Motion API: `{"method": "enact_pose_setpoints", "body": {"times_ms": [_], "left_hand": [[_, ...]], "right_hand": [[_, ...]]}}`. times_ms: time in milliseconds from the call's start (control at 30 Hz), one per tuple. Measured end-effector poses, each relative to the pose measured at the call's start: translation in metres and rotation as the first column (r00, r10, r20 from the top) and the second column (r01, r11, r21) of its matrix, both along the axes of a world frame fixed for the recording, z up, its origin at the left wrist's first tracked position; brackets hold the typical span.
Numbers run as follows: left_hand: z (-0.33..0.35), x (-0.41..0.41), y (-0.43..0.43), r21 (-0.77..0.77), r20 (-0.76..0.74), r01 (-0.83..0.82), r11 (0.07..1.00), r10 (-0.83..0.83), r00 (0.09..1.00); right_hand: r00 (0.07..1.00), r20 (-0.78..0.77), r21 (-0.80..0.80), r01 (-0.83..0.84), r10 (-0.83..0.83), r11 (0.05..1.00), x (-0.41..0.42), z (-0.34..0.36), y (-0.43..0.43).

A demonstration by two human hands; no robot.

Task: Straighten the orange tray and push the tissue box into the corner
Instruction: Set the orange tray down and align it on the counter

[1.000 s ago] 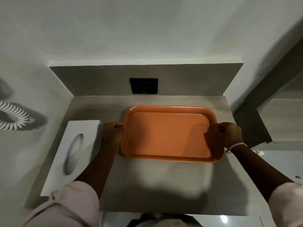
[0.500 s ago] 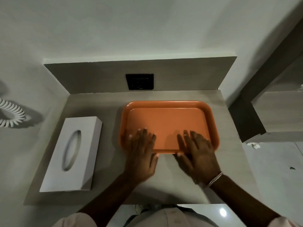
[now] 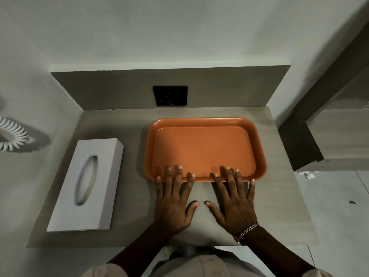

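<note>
Hands have slid back: left hand (image 3: 175, 202) and right hand (image 3: 233, 202), flat and open, fingertips on the orange tray (image 3: 203, 146)'s near rim. The tissue box (image 3: 87, 182) sits left, nearer the left hand, long axis pointing toward the back wall.

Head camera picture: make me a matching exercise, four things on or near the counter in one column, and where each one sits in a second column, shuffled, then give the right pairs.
Things:
1. orange tray
2. tissue box
3. black wall socket
4. coiled white cord

Places:
A. on the wall left of the counter
B. on the counter's left side, lying at an angle
C. on the counter with both hands' fingertips on its near rim
D. in the backsplash panel behind the tray

Pairs: 1-C, 2-B, 3-D, 4-A
</note>
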State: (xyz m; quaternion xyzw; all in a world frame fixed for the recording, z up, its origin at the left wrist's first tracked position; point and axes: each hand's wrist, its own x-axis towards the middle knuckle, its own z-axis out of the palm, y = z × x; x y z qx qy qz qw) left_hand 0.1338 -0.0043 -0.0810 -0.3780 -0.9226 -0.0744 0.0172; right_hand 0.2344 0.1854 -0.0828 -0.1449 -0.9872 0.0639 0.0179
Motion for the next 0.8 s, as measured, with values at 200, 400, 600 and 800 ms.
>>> {"method": "enact_pose_setpoints", "body": {"times_ms": [200, 400, 600, 800], "left_hand": [[0.000, -0.018, 0.008, -0.019, 0.010, -0.018, 1.000, 0.018, 1.000], [-0.001, -0.038, 0.014, -0.034, 0.011, -0.027, 0.999, 0.027, 1.000], [0.000, -0.057, 0.019, -0.032, 0.005, -0.023, 0.999, 0.023, 1.000], [0.001, -0.067, 0.020, -0.030, 0.010, -0.006, 1.000, 0.006, 1.000]], "right_hand": [[1.000, 0.005, -0.018, 0.020, -0.020, 1.000, -0.020, -0.004, 0.008], [0.999, -0.006, -0.038, 0.034, -0.034, 0.999, -0.039, -0.001, 0.015], [0.999, -0.001, -0.040, 0.040, -0.040, 0.998, -0.055, 0.001, 0.019], [0.999, 0.001, -0.070, 0.040, -0.040, 0.997, -0.064, 0.003, 0.022]]}}
